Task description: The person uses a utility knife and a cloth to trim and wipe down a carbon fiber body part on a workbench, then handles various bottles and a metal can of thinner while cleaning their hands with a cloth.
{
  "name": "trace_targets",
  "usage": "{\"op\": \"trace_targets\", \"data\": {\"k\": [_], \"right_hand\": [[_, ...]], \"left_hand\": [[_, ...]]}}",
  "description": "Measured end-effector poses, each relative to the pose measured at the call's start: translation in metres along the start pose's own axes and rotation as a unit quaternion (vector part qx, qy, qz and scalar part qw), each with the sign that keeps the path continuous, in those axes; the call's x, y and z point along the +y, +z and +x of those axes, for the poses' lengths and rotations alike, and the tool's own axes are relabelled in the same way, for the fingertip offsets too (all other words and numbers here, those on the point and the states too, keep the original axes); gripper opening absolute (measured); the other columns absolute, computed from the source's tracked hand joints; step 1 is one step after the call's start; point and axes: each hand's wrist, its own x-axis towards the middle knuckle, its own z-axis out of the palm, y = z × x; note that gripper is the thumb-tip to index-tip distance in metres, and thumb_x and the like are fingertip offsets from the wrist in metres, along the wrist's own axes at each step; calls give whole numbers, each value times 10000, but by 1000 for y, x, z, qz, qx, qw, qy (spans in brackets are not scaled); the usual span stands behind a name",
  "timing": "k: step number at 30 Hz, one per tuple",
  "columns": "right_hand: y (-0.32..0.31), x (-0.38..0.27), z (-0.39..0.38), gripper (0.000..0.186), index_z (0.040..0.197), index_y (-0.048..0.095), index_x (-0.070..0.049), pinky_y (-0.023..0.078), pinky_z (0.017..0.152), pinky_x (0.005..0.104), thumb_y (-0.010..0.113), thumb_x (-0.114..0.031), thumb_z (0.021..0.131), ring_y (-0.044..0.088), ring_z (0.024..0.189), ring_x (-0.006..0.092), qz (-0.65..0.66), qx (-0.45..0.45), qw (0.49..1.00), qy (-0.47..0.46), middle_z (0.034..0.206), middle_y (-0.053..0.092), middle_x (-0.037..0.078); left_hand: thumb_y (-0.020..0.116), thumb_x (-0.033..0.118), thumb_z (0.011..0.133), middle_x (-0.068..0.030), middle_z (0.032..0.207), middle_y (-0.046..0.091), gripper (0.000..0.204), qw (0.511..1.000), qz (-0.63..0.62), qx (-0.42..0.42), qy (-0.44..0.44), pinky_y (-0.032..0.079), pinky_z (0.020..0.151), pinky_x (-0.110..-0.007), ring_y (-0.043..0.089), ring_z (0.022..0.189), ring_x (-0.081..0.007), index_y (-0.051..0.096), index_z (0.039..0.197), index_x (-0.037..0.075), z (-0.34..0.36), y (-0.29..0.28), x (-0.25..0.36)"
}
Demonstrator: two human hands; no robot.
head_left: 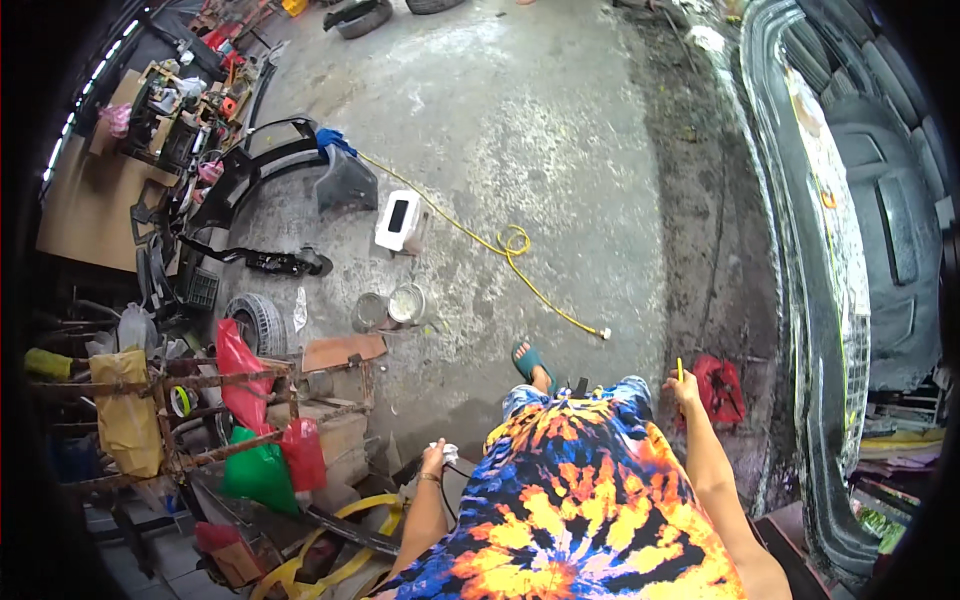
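My right hand point(685, 392) is closed around a thin yellow stick-like tool point(680, 369), which points up past the fingers. Beside that hand a red bag or cloth point(718, 390) lies on the dark strip of floor. On the left, my left hand point(432, 461) is closed on a small crumpled white thing point(450, 454) whose kind is unclear. A dark cord point(447, 495) hangs just below it. Both arms are held low at my sides, with a tie-dyed shirt point(560, 500) between them.
A yellow hose point(470, 232) loops over the concrete floor near a white box point(399, 222) and two cans point(406, 303). Left stand a rusty rack point(215, 375) with coloured bags, a tyre point(255, 320) and a bumper point(348, 185). A long grey car-body panel point(790, 250) borders the right.
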Motion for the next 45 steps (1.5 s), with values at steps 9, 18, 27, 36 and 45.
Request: {"op": "trace_targets", "data": {"k": [9,18,27,36,45], "right_hand": [[27,-71,23,284,1075,532,20,430,514,272,561,-39,799,592,595,166,87,-18,996,28,730,635,117],[91,-137,95,239,1008,570,-29,336,368,267,611,-109,787,496,457,121,0,-108,994,21,700,615,84],[145,-352,156,207,917,548,-64,365,418,283,552,-242,810,476,485,114,-6,-104,993,-53,656,535,39],[177,-429,211,157,953,497,-32,435,434,290,585,-95,840,517,480,141,125,-157,980,-16,666,546,63],[198,-446,227,137,941,482,-48,445,417,288,571,-106,857,520,470,151,108,-153,982,9,652,535,63]], "left_hand": [[551,269,890,-58,687,616,233,989,-13,-22,148,415,379,-282,579,513,-148,568,793,58,87,-3,211],[500,311,934,-46,706,639,279,974,56,-101,195,414,417,-244,567,512,-108,589,858,57,63,35,324],[576,249,883,-64,663,617,235,994,-89,-56,-17,433,403,-319,584,502,-175,608,819,25,142,-22,193],[593,250,861,-46,695,617,240,992,62,-14,110,441,492,-296,578,561,-142,599,806,16,137,43,370],[557,276,891,-34,715,631,273,979,72,5,193,442,530,-299,583,601,-125,616,847,13,184,26,477]]}}
